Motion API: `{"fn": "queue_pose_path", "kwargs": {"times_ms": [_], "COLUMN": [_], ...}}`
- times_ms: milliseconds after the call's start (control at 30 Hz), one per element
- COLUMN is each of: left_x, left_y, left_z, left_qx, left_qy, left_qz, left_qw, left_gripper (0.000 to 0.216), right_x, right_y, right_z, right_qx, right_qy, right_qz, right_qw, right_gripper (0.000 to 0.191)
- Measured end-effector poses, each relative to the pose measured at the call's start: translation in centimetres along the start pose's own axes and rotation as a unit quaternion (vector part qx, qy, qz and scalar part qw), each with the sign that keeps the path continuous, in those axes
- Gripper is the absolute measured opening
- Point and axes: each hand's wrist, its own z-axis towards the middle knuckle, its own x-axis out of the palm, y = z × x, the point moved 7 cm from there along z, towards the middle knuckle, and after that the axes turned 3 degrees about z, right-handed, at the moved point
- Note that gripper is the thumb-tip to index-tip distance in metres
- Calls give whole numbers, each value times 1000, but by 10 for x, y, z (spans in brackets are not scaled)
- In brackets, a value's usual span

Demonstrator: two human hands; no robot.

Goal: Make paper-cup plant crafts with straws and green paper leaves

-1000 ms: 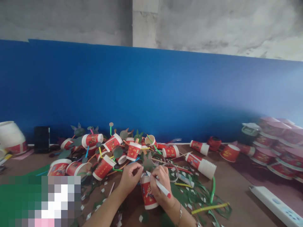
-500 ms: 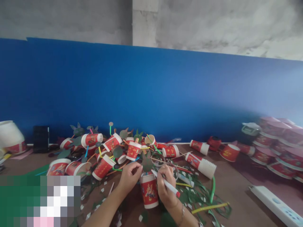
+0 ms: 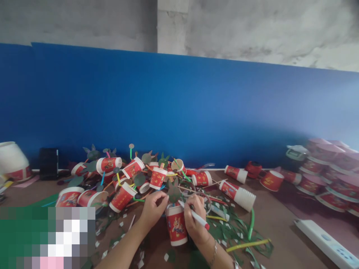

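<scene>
A red and white paper cup point(image 3: 176, 226) stands upright on the brown table in front of me. A dark green paper cut-out point(image 3: 174, 193) sticks up from its top. My left hand point(image 3: 153, 209) pinches the cut-out at the cup's rim from the left. My right hand point(image 3: 194, 223) holds a white marker with a red cap point(image 3: 196, 218), its tip at the cut-out. The right hand also rests against the cup's right side.
A heap of red paper cups with straws and green cut-outs point(image 3: 131, 175) lies behind the hands. A stack of cups point(image 3: 238, 194) lies on its side to the right. Green paper scraps point(image 3: 238, 233), straws, a white power strip point(image 3: 327, 239) and stacked bowls point(image 3: 333, 172) are at right.
My right hand has turned the marker, so its red cap swung from low to out at the right. The left hand stays on the cut-out.
</scene>
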Motion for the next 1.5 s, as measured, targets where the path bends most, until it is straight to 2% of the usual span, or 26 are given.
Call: {"fn": "queue_pose_path", "kwargs": {"times_ms": [300, 433, 533, 667, 800, 900, 1067, 1167, 1267, 1400, 1500], "left_x": [0, 0, 2, 6, 10, 8, -5, -11, -16, -21, -27], "left_y": [0, 1, 6, 17, 25, 28, 34, 38, 39, 30, 11], "left_z": [-1, -1, 0, 3, 5, 3, 3, 5, 8, 14, 19], "left_qx": [5, -11, -50, -104, -150, -183, -218, -220, -209, -167, -74], "left_qy": [0, 2, 12, 62, 157, 215, 259, 252, 222, 162, 96], "left_qz": [4, -10, -47, -93, -115, -122, -106, -78, -44, 1, 75], "left_qw": [1000, 1000, 998, 988, 969, 951, 935, 939, 951, 973, 990], "left_gripper": [29, 28, 26, 27, 26, 22, 15, 14, 15, 20, 18], "right_x": [2, -2, -6, -10, -13, -8, 12, 25, 33, 39, 36], "right_y": [-5, -4, -9, -27, -47, -52, -49, -45, -44, -43, -42], "right_z": [-3, -3, -3, -3, 2, 6, 4, -1, -6, -9, -7], "right_qx": [15, 18, 50, 121, 180, 158, 84, 55, 50, 37, 22], "right_qy": [13, -8, -38, -77, -98, -56, 89, 180, 226, 224, 201], "right_qz": [-11, -1, 12, 40, 76, 68, -15, -77, -123, -151, -174], "right_qw": [1000, 1000, 998, 989, 976, 984, 992, 979, 965, 962, 964], "right_gripper": [17, 18, 16, 20, 13, 7, 20, 32, 39, 45, 46]}}
